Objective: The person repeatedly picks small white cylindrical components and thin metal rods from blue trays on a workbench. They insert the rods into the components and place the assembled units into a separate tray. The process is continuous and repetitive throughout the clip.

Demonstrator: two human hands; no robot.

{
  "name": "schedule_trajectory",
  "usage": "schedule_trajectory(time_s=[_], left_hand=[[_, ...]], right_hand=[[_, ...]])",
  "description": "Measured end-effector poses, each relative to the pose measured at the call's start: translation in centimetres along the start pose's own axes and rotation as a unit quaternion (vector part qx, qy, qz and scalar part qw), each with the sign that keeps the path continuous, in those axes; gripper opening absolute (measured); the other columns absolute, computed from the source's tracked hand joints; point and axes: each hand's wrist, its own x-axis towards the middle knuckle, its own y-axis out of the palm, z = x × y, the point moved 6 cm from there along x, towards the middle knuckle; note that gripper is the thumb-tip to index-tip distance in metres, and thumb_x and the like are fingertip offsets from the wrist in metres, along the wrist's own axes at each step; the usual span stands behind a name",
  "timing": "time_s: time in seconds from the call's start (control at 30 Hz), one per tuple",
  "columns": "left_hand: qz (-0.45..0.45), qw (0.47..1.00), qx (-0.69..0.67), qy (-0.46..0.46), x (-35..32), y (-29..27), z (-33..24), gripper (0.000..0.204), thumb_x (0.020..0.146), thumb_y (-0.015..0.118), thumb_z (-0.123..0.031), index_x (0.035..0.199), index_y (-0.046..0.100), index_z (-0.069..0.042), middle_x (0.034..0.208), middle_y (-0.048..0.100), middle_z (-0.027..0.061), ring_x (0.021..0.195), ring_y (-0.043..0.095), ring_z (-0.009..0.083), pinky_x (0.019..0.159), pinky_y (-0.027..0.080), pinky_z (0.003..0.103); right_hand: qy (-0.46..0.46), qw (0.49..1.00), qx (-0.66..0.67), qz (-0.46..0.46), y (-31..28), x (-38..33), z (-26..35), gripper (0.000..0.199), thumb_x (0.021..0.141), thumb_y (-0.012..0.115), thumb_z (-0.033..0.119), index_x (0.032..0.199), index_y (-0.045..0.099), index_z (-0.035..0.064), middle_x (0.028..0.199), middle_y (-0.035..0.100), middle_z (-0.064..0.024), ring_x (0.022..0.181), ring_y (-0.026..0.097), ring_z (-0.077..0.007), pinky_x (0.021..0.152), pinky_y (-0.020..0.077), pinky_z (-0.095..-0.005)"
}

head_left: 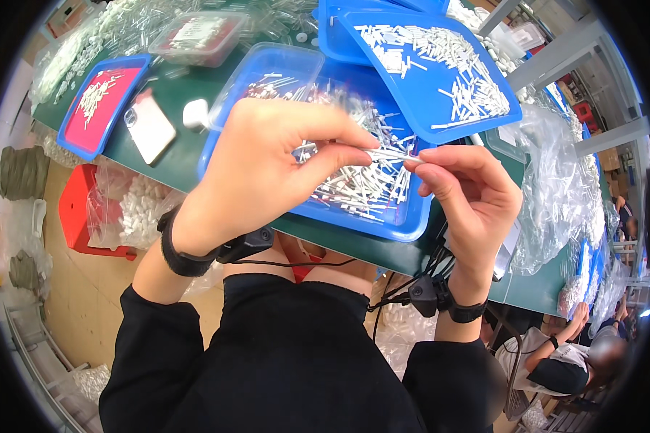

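Between my two hands, a thin white stick-like piece (393, 154) is held level above a blue tray (406, 232). My left hand (256, 159) pinches its left end between thumb and forefinger. The thumb and forefinger of my right hand (478, 193) close on its right end. Many loose white sticks (368, 189) lie jumbled in the tray beneath, partly hidden by my left hand. A clear plastic container (285, 61) with more small pieces rests at the tray's back left. What exact kind of part the stick is I cannot make out.
A tilted blue tray (419, 94) of white pieces overlaps at back right. A red-bottomed tray (120, 85), a phone (149, 130) and a white case (195, 113) lie left. Plastic bags (556, 195) cover the right side. Cables hang near my right wrist. Another person (556, 364) sits at right.
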Motion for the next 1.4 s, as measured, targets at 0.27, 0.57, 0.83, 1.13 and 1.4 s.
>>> schedule_trajectory(time_s=[0.27,0.57,0.83,1.13,1.4], left_hand=[[-0.002,0.99,0.127,0.057,-0.7,1.3,-1.0,0.017,0.075,0.07,0.001,0.092,0.07,-0.003,0.082,0.07,0.008,0.068,0.066,0.0192,0.06,0.049,0.028],[-0.023,0.99,0.138,0.032,-1.3,0.6,0.1,0.014,0.074,0.072,-0.002,0.088,0.068,-0.003,0.08,0.069,0.0081,0.071,0.065,0.0231,0.063,0.05,0.03],[-0.066,0.985,0.148,0.064,-1.5,0.2,-0.5,0.011,0.071,0.074,-0.003,0.08,0.07,-0.004,0.075,0.068,0.0074,0.07,0.063,0.0222,0.063,0.049,0.03],[-0.069,0.987,0.13,0.066,-1.8,-0.1,-0.7,0.011,0.07,0.073,-0.001,0.08,0.07,-0.003,0.073,0.067,0.0073,0.068,0.062,0.0213,0.062,0.048,0.03],[-0.056,0.991,0.106,0.056,-1.8,0.0,-0.8,0.01,0.071,0.072,0.0,0.08,0.07,-0.003,0.072,0.067,0.0062,0.066,0.062,0.0204,0.061,0.047,0.029]], right_hand=[[-0.158,0.956,-0.239,0.068,2.4,-0.1,1.6,0.015,0.077,0.07,-0.002,0.092,0.067,0.0032,0.082,0.069,-0.008,0.071,0.067,-0.0205,0.061,0.0517,-0.0271],[-0.163,0.933,-0.314,0.071,3.0,-0.4,1.1,0.017,0.079,0.066,-0.004,0.095,0.064,0.0016,0.083,0.066,-0.0112,0.074,0.066,-0.0268,0.063,0.0515,-0.0329],[-0.137,0.96,-0.24,0.051,3.3,0.1,0.8,0.014,0.079,0.068,-0.003,0.092,0.066,0.0018,0.079,0.067,-0.0098,0.069,0.066,-0.023,0.061,0.0504,-0.0304],[-0.109,0.969,-0.218,0.046,2.5,0.2,0.8,0.011,0.077,0.071,-0.002,0.087,0.068,0.0021,0.079,0.067,-0.0082,0.07,0.066,-0.0193,0.062,0.0501,-0.0261],[-0.225,0.94,-0.25,0.048,2.9,-0.2,1.8,0.015,0.073,0.071,-0.005,0.086,0.068,0.002,0.079,0.066,-0.0083,0.068,0.064,-0.0192,0.06,0.0507,-0.028]])
